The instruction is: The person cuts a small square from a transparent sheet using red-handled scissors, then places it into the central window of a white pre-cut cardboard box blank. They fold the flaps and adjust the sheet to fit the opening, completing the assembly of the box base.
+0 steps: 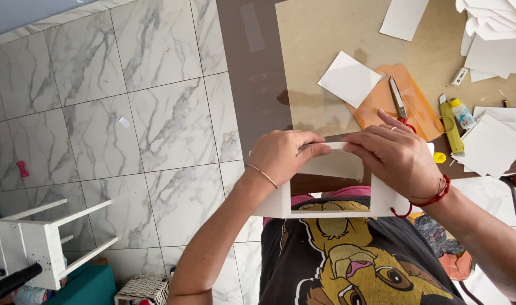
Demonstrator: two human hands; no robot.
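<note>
Both hands pinched the top edge of a white foam-board frame (331, 186), a flat rectangular piece with a rectangular window cut through it, held upright over the person's lap at the near edge of the tabletop (252, 85). The left hand (280, 155) closed its grip on the upper bar from the nine o'clock side, thumb pressed along the edge; the right hand (396, 155) clamped the same bar from three o'clock, its forefinger lifted. The palms hid much of the bar, and the frame's lower corners were partly covered by the wrists.

At twelve o'clock lay a matt brown sheet of cardboard (326, 45) carrying a loose white rectangular card (349, 79). At one o'clock an orange translucent mat (399, 101) held scissors (397, 99), their red handles half hidden behind the right hand. At two o'clock sat a yellow utility knife (451, 124) and a small glue bottle (462, 114), beside stacked white offcuts (492, 149) cut off by the picture's edge.
</note>
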